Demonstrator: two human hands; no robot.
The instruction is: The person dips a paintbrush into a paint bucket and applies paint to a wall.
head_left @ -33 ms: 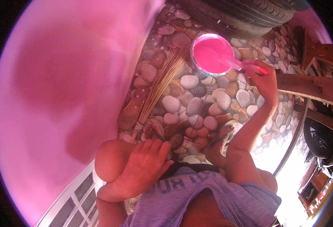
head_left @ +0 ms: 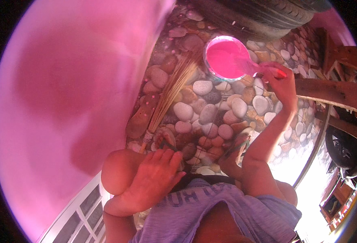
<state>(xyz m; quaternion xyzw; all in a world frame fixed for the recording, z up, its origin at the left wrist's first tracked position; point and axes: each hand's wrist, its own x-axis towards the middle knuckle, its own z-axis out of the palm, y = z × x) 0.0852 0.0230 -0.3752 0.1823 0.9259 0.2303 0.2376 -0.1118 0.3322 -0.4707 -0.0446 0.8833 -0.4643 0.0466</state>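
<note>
My right hand [head_left: 276,75] grips a paintbrush [head_left: 251,68], its orange-red handle end showing beside my fingers. The brush's pink, blurred head lies over the right rim of a round paint bucket [head_left: 226,57]. Bright pink paint fills much of the bucket's inside, and pink smears mark its pale rim. My left hand [head_left: 156,172] rests palm down by my bent left knee, fingers stretched out and holding nothing. Whether the bristles touch the paint, I cannot make out.
A broom of thin sticks [head_left: 170,95] lies left of the bucket, along the pink wall [head_left: 65,81]. Tires [head_left: 259,20] stand behind the bucket. Wooden planks [head_left: 328,93] are at the right. Pebble-patterned flooring [head_left: 207,113] spreads beneath my sandalled feet.
The paintbrush head has shifted slightly at the bucket's right rim, with a small turn of my right hand. My left hand stays where it was.
</note>
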